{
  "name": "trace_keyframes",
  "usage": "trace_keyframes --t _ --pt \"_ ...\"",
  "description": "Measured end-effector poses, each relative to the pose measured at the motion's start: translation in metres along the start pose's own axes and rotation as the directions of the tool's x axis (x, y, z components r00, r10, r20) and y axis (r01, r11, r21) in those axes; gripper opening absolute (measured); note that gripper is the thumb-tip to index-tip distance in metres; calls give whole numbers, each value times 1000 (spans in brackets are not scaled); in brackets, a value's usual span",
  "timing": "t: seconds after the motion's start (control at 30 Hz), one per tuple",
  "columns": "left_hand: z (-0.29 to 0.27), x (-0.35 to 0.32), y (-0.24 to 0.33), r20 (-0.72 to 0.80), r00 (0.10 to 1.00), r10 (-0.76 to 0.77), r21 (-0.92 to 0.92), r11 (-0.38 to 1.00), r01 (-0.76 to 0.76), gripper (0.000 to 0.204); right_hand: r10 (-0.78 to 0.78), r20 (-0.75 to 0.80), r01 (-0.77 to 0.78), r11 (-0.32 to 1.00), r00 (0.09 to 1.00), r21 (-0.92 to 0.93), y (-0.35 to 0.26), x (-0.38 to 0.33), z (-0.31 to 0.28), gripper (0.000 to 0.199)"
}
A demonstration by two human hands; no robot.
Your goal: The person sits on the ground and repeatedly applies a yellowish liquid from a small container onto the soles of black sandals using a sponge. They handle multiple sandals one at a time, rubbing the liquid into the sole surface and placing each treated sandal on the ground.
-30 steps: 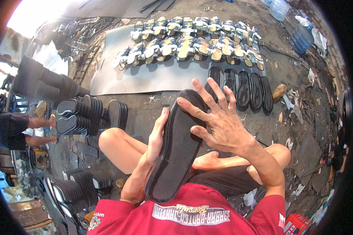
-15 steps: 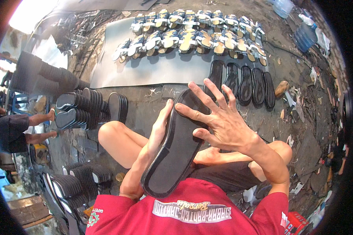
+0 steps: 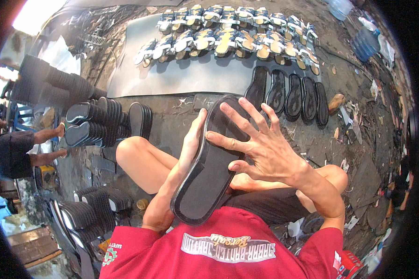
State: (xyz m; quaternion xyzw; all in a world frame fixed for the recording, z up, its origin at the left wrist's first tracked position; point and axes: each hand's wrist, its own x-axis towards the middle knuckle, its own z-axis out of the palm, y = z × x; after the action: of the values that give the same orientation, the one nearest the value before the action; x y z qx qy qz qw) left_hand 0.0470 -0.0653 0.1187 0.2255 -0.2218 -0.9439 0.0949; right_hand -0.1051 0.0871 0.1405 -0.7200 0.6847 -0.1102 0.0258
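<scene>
Barely changed: left hand still cups the black sole edge, right hand still pressed flat, fingers splayed.

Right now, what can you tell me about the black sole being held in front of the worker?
The long black foam-like shoe sole is flat, with rounded ends and a raised paler rim around its edge; its face looks finely textured and bare, with no strap on it. It is held tilted, toe end up and away, heel end low near the red shirt. The left hand grips its left edge from behind, while the right hand lies spread-fingered over the upper part of its face.
</scene>
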Motion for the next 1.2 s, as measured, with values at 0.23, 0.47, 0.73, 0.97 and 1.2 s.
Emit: trace_keyframes --t 0.23,0.47,0.73,0.97,1.2 --pt "-17 7 1 93 987 129 31 991 -132 65 -15 0 15 999 1000 39 -14 -3 -4 66" --pt "2 5 9 -146 970 195 213 963 -162 73 -22 -20 24 992 1000 121 -25 -7 -7 62" --pt "-6 10 13 -87 973 212 130 971 -200 76 -19 -44 25 990 999 140 -30 -8 -7 63" --pt "-13 18 16 -96 969 226 89 972 -218 75 -61 -41 63 997 997 50 -38 -8 -5 69" --pt "-18 28 20 -87 987 136 119 985 -126 75 -98 -38 100 994 994 43 -45 -11 -4 67"
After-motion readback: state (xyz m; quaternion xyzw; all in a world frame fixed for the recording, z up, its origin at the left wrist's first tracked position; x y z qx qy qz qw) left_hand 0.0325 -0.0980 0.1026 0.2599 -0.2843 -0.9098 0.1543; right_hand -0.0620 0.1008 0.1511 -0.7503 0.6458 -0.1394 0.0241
